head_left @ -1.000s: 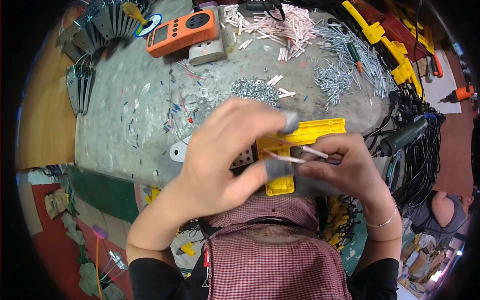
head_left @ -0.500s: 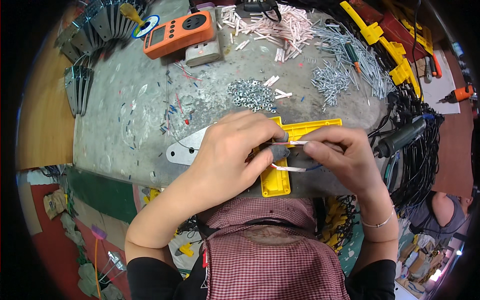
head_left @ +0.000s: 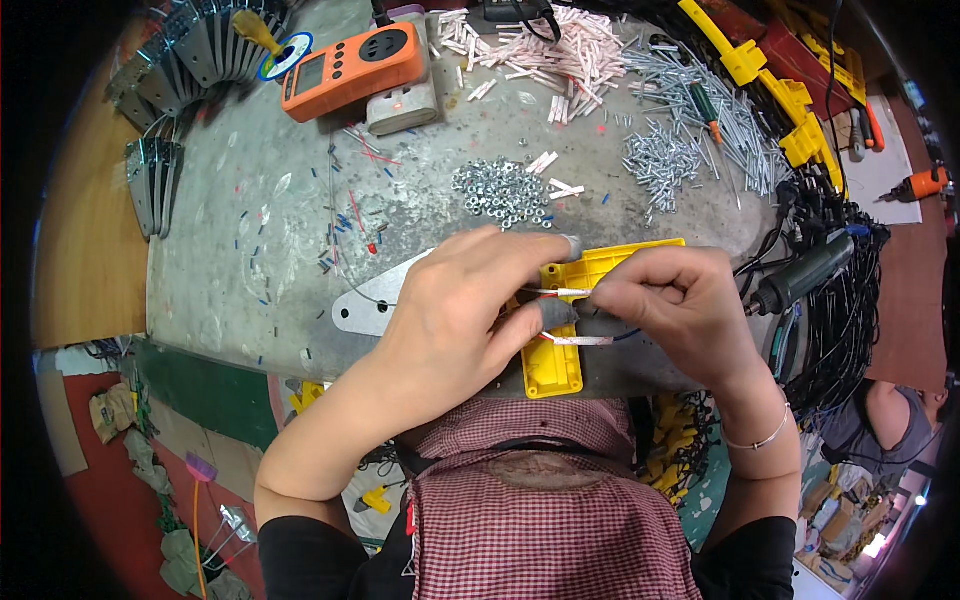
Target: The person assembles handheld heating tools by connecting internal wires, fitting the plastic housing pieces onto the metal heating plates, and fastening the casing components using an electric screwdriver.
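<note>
My right hand (head_left: 685, 310) is closed in a pinch on the right end of a thin white sleeve (head_left: 573, 292) over a wire. My left hand (head_left: 455, 300) lies just left of it, with grey covers on the thumb and index tips. Those two fingers are spread apart, the sleeve's wire running between them; its other fingers are hidden. Below the thumb a second white sleeve (head_left: 583, 341) sits on wires, with a blue wire leading right. Under both hands is a yellow T-shaped plastic housing (head_left: 553, 370). A flat grey metal plate (head_left: 365, 314) with holes shows beside my left hand.
Hex nuts (head_left: 500, 190), pale sleeves (head_left: 575, 55) and screws (head_left: 660, 165) lie in piles beyond my hands. An orange meter (head_left: 350, 72) stands at the back left. At the right are a dark power screwdriver (head_left: 800, 273) and bundled black cables (head_left: 835, 330).
My left index finger has lifted away from the thumb and off the wire. My right hand has shifted slightly left, still pinching the sleeve.
</note>
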The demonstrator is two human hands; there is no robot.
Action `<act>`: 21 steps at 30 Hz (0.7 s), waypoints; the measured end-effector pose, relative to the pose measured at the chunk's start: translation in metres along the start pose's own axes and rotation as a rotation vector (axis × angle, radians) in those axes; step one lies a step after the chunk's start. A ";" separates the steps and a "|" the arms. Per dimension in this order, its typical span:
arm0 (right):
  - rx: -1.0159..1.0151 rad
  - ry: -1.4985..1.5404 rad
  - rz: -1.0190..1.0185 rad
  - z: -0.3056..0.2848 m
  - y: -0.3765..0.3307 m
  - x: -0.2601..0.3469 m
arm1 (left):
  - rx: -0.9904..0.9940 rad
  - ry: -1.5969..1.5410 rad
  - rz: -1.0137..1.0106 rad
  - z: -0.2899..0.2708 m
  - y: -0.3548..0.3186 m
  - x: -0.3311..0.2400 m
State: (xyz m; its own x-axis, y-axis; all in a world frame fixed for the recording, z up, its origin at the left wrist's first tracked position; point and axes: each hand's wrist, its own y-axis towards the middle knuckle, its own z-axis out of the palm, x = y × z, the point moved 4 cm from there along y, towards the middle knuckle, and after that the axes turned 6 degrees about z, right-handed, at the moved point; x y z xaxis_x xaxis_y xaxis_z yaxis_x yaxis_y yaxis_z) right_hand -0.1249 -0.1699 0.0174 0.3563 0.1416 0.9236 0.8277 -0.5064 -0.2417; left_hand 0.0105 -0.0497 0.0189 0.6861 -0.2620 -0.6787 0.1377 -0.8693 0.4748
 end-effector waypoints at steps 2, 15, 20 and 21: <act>0.118 -0.040 0.007 -0.003 0.002 -0.002 | 0.079 -0.048 -0.017 -0.005 0.002 0.004; 0.412 -0.463 -0.234 0.010 -0.003 -0.009 | 0.576 0.262 0.208 -0.004 0.038 -0.026; 0.324 -0.126 -0.156 -0.035 0.007 0.026 | 0.344 0.516 0.235 0.004 0.011 -0.029; 0.066 -0.303 -0.175 -0.063 0.027 0.027 | 0.194 0.572 0.192 0.002 0.004 -0.023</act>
State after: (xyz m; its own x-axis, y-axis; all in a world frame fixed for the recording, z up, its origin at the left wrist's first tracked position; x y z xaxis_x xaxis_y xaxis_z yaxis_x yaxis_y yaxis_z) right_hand -0.1203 -0.2335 0.0542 0.3111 0.4718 0.8250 0.9102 -0.3977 -0.1157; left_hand -0.0063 -0.0481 0.0355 0.9665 -0.2016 -0.1592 -0.1206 -0.9033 0.4117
